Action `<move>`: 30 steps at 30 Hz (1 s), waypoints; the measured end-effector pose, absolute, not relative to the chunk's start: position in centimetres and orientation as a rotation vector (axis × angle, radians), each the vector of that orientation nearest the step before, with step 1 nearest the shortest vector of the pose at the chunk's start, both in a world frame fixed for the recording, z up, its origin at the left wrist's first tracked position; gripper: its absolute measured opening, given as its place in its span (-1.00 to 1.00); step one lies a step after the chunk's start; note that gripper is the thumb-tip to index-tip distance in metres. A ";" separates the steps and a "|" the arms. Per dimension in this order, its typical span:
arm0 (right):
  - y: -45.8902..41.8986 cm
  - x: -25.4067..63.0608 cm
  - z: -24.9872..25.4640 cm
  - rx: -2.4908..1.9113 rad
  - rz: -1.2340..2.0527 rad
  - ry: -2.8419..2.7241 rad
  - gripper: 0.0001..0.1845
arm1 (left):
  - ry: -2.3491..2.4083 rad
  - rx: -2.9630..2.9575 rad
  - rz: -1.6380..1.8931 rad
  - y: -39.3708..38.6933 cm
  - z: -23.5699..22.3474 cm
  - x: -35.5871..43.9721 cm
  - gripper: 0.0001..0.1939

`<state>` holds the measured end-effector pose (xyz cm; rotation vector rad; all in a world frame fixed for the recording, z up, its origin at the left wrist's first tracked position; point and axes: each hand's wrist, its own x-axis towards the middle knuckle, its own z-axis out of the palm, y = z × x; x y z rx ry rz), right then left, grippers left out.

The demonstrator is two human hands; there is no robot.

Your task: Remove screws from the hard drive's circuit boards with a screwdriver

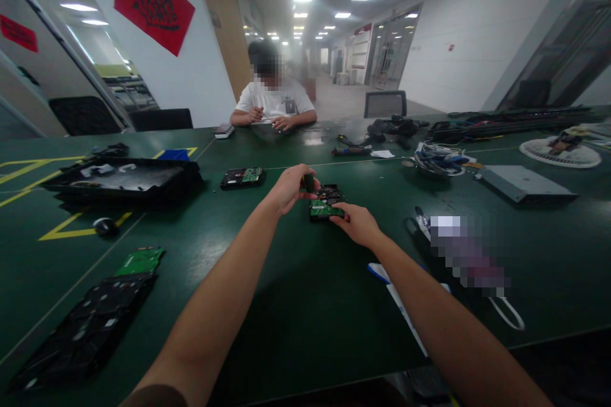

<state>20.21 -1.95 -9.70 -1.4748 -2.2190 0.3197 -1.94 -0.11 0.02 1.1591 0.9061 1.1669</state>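
Observation:
A hard drive (326, 208) with a green circuit board lies on the dark green table in front of me. My left hand (292, 188) is closed at its upper left, fingers pinching a short dark handle (310, 184) that looks like a screwdriver's; its tip is hidden. My right hand (356, 222) grips the drive's lower right edge between thumb and fingers. Another hard drive (242, 177) with a green board rests farther left. Nearer on the left lie several black drives (90, 318) in a row, along with a green circuit board (140, 261).
A black tray (124, 187) and a computer mouse (105, 227) are at left. Rightward are a bundle of cables (439, 159), a grey metal box (527, 182) and a blurred-out pouch-like item (468, 254). Across the table sits a person (274, 102) in a white shirt.

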 end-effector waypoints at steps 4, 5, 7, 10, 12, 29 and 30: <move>-2.1 20.2 -9.5 -1.477 0.325 -2.223 -0.55 | 0.944 1.173 1.243 -0.2 0.2 -1.9 -0.81; -2.1 20.2 -9.4 -1.479 0.329 -2.223 -0.55 | 0.974 1.210 1.268 -0.2 0.3 -1.9 -0.81; -2.1 20.2 -9.4 -1.487 0.333 -2.221 -0.54 | 1.016 1.276 1.288 -0.3 0.4 -2.0 -0.80; -2.1 20.2 -9.5 -1.489 0.324 -2.217 -0.54 | 0.995 1.259 1.250 -0.2 0.3 -2.1 -0.79; -2.0 20.2 -9.6 -1.473 0.315 -2.219 -0.55 | 0.955 1.195 1.214 -0.1 0.2 -2.0 -0.79; -1.9 20.2 -9.7 -1.475 0.318 -2.213 -0.55 | 0.919 1.119 1.193 0.2 0.0 -2.1 -0.81; -1.9 20.2 -9.7 -1.478 0.321 -2.213 -0.54 | 0.927 1.120 1.207 0.3 0.0 -2.1 -0.82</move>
